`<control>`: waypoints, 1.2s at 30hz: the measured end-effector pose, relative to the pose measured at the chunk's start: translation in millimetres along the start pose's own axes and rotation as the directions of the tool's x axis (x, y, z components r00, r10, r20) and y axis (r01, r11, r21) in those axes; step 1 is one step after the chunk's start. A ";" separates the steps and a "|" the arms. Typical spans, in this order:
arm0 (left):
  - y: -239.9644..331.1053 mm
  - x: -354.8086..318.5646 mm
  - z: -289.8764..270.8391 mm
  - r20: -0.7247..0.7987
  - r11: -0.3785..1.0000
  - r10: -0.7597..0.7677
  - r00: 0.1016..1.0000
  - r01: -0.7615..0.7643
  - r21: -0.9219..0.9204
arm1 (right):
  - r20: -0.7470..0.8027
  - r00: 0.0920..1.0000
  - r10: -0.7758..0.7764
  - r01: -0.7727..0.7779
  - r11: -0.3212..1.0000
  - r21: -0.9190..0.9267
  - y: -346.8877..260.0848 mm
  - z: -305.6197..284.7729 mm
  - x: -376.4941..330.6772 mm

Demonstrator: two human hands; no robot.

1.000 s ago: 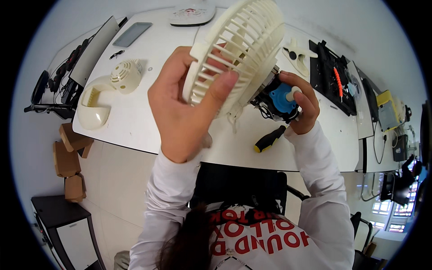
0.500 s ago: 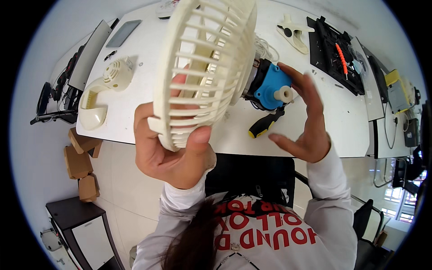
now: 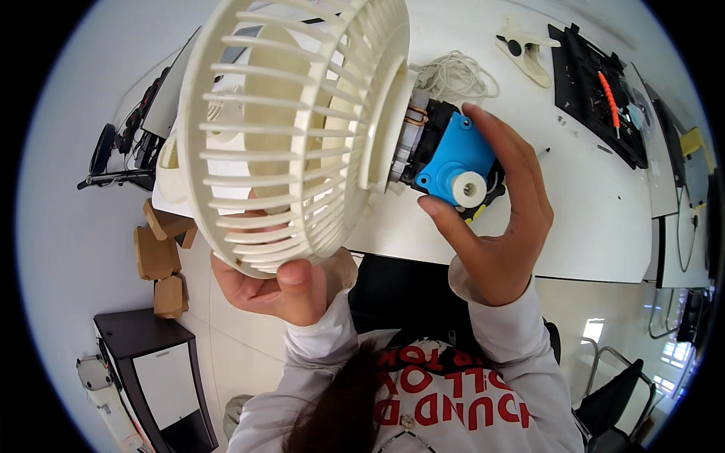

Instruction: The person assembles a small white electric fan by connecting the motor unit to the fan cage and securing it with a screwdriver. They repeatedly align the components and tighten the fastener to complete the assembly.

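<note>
My left hand (image 3: 268, 293) grips the lower rim of a cream fan cage (image 3: 308, 113), raised above the white table and tilted on its side. Its thumb lies outside the ribs; some fingers show through them. From the cage's back projects a motor with a blue gear cover (image 3: 453, 155) and a white knob (image 3: 469, 189). My right hand (image 3: 507, 234) curves round this motor, fingertips at the cover's top edge and thumb at its lower edge. Behind that hand, a black-and-yellow screwdriver is mostly hidden. Through the ribs, a cream housing piece (image 3: 172, 170) shows partly on the table.
A coiled white cord (image 3: 461, 75) lies behind the motor. At the far right are a cream clip base (image 3: 526, 54) and a black tray (image 3: 570, 90) with an orange-handled screwdriver (image 3: 609, 100). Cardboard boxes (image 3: 157, 253) and a dark cabinet (image 3: 143, 332) stand on the floor at left.
The fan has shifted left and turned, showing more of the cage's side. My right hand, earlier apart from the motor, has closed in round the blue cover.
</note>
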State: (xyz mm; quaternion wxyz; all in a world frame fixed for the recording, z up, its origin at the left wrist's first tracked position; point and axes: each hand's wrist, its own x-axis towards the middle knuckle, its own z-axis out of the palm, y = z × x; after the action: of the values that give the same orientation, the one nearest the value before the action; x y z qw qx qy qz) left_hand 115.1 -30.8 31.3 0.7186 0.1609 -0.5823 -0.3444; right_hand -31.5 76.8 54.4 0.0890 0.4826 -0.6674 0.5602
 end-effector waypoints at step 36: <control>8.3 -9.1 5.6 -0.197 0.987 -0.073 0.978 0.099 0.125 | 0.174 0.976 -0.132 0.127 0.991 0.038 11.7 -14.1 6.8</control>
State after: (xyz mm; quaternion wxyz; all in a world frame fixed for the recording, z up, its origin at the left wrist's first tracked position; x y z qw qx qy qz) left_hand 111.6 -17.8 31.4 0.7432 0.2666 -0.5247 -0.3183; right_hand -49.7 83.8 56.2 0.0597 0.5735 -0.6324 0.5172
